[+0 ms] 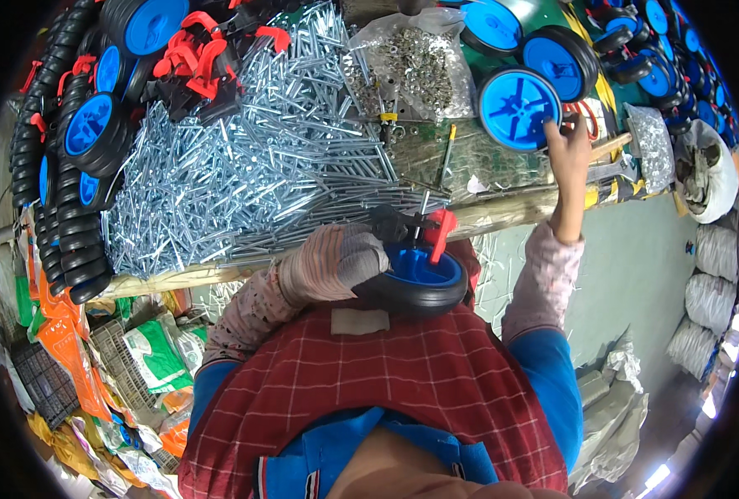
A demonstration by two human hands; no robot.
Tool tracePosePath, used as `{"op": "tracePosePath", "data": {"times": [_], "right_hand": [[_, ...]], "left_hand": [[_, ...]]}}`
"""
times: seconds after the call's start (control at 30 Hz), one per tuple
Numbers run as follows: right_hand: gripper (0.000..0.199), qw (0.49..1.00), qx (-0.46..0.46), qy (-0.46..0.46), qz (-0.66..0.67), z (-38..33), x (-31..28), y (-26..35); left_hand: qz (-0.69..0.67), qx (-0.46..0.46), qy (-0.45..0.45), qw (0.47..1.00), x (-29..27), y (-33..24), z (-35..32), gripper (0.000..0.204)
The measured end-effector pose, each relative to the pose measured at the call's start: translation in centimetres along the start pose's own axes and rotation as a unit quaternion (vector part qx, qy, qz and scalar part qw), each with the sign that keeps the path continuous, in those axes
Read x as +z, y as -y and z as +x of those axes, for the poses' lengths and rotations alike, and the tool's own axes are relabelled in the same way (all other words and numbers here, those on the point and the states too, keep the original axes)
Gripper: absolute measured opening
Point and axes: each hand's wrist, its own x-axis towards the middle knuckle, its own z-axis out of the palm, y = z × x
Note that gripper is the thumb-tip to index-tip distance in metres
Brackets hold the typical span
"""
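Note:
My left hand (336,259), in a striped knit glove, is wrapped around a black-tyred wheel (424,297) with a blue hub, held close to my apron. A black bracket, a red lever (441,234) and an upright metal bolt (424,202) sit at this wheel's top. My bare right hand (571,150) reaches to the far right of the bench. Its thumb and fingers close on the right edge of another blue-hubbed wheel (515,112), which faces me. The glove hides part of the bracket and the lower fingers.
A large heap of metal bolts (236,175) covers the bench's left half. Red levers (195,62) lie behind it. A clear bag of nuts (424,71), a pencil (448,154) and a wrench (615,170) lie farther right. Stacked wheels (95,125) stand left. A wooden edge (503,212) runs along the front.

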Motion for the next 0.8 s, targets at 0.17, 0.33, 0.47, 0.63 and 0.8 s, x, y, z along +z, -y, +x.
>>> {"op": "tracePosePath", "data": {"times": [0.17, 0.33, 0.47, 0.63, 0.8], "right_hand": [[0.032, 0.966, -0.051, 0.176, 0.181, -7.5, -1.4, 9.5], [0.03, 0.971, -0.068, 0.171, 0.152, -9.2, -1.4, 12.6], [0.032, 0.966, -0.108, 0.178, 0.156, -9.1, -1.0, 12.8], [0.044, 0.902, -0.356, 0.161, 0.184, -9.6, -0.8, 13.1], [0.014, 0.954, -0.209, 0.184, 0.115, -5.1, 5.0, 12.2]], "left_hand": [[-0.222, -0.165, 0.086, 0.957, 0.5, 0.8, 0.4, 0.044], [-0.197, -0.265, 0.179, 0.927, 0.1, 1.1, 1.7, 0.021], [-0.302, -0.359, 0.15, 0.871, 1.2, 1.9, 0.8, 0.035], [-0.258, -0.262, 0.289, 0.884, -3.0, 0.8, 4.5, 0.051], [-0.317, -0.262, 0.101, 0.906, 2.0, 3.1, -6.0, 0.038]]}}
